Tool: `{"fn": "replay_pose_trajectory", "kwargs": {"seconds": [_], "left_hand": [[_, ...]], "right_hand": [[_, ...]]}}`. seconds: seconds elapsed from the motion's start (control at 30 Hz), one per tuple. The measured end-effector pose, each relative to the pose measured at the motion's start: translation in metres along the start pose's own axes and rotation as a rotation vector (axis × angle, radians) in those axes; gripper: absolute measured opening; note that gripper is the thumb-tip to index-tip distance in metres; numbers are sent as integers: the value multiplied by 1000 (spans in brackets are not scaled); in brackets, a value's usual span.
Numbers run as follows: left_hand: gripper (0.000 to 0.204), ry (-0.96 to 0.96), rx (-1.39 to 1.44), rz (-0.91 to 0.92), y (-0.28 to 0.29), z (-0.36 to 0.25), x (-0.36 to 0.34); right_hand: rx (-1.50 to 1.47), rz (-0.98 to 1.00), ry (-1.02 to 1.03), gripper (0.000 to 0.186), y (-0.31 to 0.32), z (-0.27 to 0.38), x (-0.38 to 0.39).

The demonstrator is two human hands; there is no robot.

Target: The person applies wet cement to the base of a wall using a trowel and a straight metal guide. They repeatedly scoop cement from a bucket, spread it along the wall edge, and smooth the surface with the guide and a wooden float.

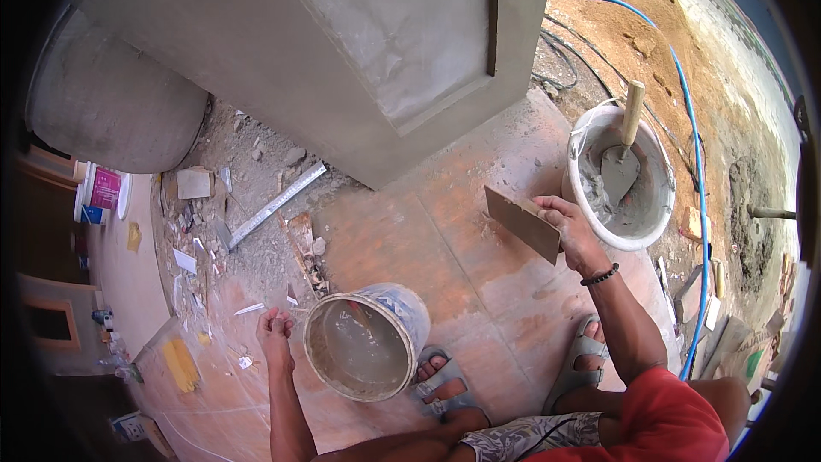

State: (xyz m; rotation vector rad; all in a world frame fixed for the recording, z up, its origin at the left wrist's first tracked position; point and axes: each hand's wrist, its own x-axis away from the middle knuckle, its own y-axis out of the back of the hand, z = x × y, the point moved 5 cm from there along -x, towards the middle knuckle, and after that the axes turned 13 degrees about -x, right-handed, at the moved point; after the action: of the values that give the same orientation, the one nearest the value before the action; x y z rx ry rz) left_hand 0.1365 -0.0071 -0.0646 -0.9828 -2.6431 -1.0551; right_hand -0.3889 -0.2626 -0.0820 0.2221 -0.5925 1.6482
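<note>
My right hand [564, 229] is closed on a plastering float [523, 224], a flat brown rectangular board, held tilted above the tiled floor. Its handle is hidden by the fingers. Just right of it stands a white bucket [581, 184] smeared with grey mortar, with a wooden-handled trowel [631, 120] leaning inside. My left hand [275, 331] hovers over scattered debris with its fingers curled; what they hold, if anything, is too small to make out. Beside that hand is a second bucket [410, 316] containing murky grey water and a thin reddish thing.
A grey plastered pillar [351, 94] rises ahead. Rubble and a metal strip [278, 205] lie at its left, near a large grey round vessel [120, 94]. A blue hose [699, 171] runs past a sand heap [616, 17] on the right. My sandalled feet straddle the tiles.
</note>
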Motion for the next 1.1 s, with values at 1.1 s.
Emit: {"fn": "replay_pose_trajectory", "kwargs": {"seconds": [1.1], "left_hand": [[28,-36,-171,0,27,15,24]], "right_hand": [[-68,-225,577,62,-152,-38,-120]]}}
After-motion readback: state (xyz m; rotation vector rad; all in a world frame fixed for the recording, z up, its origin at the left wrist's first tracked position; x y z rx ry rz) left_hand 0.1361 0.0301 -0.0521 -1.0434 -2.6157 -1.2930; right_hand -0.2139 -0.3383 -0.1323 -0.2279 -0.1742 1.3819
